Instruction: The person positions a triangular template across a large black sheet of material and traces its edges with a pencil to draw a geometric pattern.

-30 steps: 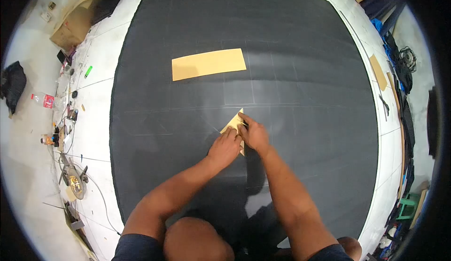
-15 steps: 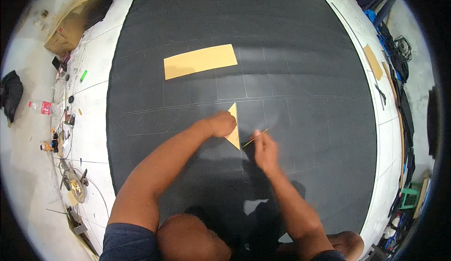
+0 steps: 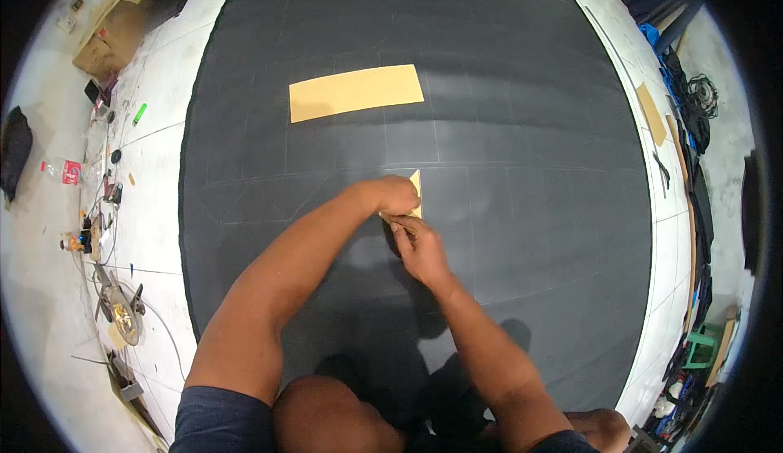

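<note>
A small triangular yellow card template (image 3: pixel 418 181) lies on the black sheet (image 3: pixel 538 233), partly covered by my hands. My left hand (image 3: pixel 395 195) is closed, its curled fingers holding the template down. Just below it, near the card's lower edge, my right hand (image 3: pixel 422 251) pinches a thin yellow stick-like marking tool, now mostly hidden by fingers. Fine pale lines run across the sheet around both hands. Farther up lies a larger yellow card template (image 3: pixel 356 93), roughly rectangular with a slightly curved top edge.
White floor tiles border the sheet. Along the left are a plastic bottle (image 3: pixel 70 172), a green lighter-like item (image 3: pixel 140 114) and a cardboard box (image 3: pixel 114 41). On the right are a card strip (image 3: pixel 651 114), dark cloth and a green stool (image 3: pixel 703 347).
My right hand has moved left and up with the thin stick, from beside the triangle to just under my left hand. The view has shifted slightly. My left hand stays on the triangular template.
</note>
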Demonstrator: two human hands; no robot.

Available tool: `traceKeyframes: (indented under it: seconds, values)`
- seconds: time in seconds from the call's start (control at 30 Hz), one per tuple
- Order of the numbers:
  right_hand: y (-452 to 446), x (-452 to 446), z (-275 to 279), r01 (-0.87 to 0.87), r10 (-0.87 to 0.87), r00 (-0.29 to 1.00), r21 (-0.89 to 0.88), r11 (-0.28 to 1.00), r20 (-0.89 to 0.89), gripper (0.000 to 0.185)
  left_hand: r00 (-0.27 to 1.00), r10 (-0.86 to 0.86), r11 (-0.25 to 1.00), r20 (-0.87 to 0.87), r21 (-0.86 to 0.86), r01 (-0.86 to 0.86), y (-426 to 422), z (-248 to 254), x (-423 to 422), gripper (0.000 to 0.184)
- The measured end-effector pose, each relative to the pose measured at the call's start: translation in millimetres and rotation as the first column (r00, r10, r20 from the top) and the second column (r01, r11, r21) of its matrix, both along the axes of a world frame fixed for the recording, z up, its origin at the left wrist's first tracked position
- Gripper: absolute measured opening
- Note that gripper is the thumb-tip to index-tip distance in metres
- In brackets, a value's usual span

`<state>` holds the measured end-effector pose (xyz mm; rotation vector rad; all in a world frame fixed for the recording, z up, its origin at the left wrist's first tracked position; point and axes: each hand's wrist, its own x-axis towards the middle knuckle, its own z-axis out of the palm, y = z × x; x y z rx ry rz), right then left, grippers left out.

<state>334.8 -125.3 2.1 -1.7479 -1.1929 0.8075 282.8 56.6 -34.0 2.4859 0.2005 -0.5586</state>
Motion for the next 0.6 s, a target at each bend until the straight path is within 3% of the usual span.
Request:
traceKeyframes:
  seconds: [0.23, 0.27, 0.33, 0.47, 0.53, 0.6]
  values:
    - [4, 0, -4, -0.041, 0.037, 0.996, 0.053, 0.998, 0.076, 0.021, 0.993, -0.121, 0.988, 0.009, 0.099, 0.119, -1, 6, 1, 0.028]
    - [5, 1, -5, -0.041, 0.037, 0.996, 0.053, 0.998, 0.075, 0.021, 0.993, -0.121, 0.988, 0.008, 0.099, 0.119, -2, 7, 0, 0.028]
    - [6, 2, -6, -0.074, 0.067, 0.989, 0.049, 0.996, 0.135, 0.02, 0.998, 0.057, 0.998, -0.031, -0.003, -0.057, -6, 6, 0, 0.031]
    - [-3, 3, -4, -0.075, 0.073, 0.984, 0.004, 0.997, 0.163, 0.02, 0.999, -0.026, 0.999, 0.043, 0.044, 0.024, -10, 0, -3, 0.037]
    - [-22, 11, -8, -0.041, 0.037, 0.982, 0.019, 0.999, 0.188, 0.019, 0.947, 0.321, 0.94, 0.009, -0.127, -0.318, -21, 13, -4, 0.041]
    - [-47, 16, -3, -0.008, 0.009, 0.989, -0.007, 1.0, 0.148, 0.019, 0.952, 0.304, 0.951, 0.017, -0.062, -0.303, -31, 38, -9, 0.041]
